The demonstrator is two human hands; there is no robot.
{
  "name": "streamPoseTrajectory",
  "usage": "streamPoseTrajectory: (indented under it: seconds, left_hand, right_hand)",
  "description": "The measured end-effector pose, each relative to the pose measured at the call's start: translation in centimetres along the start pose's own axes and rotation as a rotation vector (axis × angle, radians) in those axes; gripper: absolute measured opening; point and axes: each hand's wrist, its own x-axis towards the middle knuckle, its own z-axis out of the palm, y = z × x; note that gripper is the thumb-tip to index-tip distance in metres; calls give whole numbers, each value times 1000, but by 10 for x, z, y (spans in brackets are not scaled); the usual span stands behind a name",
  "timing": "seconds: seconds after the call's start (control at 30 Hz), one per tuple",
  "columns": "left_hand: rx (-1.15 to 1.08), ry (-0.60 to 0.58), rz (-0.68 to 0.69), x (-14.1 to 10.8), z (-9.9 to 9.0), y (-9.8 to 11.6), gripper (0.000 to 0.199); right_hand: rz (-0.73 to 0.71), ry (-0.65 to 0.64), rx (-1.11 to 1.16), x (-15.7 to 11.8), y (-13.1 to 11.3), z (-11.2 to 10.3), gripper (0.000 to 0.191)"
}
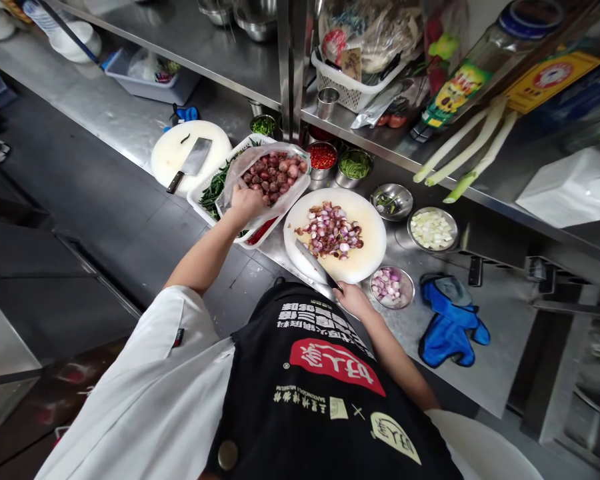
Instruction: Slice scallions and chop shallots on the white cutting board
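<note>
My left hand [250, 203] reaches over the near rim of a clear plastic bag [237, 170] and touches the small reddish shallots [275, 175] inside. Its fingertips are mostly hidden, so its grip is unclear. The bag rests in a white basket [195, 203] with green chillies [215, 193] and red chillies [260, 231]. In my right hand [355, 301] is the dark handle of a knife [314, 260], its blade lying over the near edge of a round white cutting board [375, 247]. Cut shallots [333, 230] lie heaped on that board. Beside my right hand stands a bowl of peeled shallots [389, 287].
A cleaver [196, 159] lies on a second round board [160, 150] at the left. Behind are containers of chopped red chilli [323, 157] and green pieces [354, 165]. At the right sit a bowl of chopped white pieces [433, 230] and a blue cloth [450, 327]. Leek stalks [473, 150] overhang the shelf.
</note>
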Motion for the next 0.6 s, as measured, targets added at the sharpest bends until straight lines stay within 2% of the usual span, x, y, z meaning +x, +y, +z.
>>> streamPoseTrajectory:
  seconds: [0.13, 0.27, 0.47, 0.6]
  left_hand:
    - [-16, -10, 21, -30, 16, -26, 35]
    - [50, -28, 8, -45, 19, -32, 28]
    - [63, 25, -15, -34, 13, -16, 29]
    - [-19, 55, -97, -21, 19, -11, 36]
  right_hand:
    - [-9, -3, 12, 1, 2, 3, 34]
    - [-16, 2, 15, 3, 4, 4, 34]
    - [-22, 0, 2, 4, 5, 2, 33]
    - [-19, 12, 18, 6, 5, 2, 31]
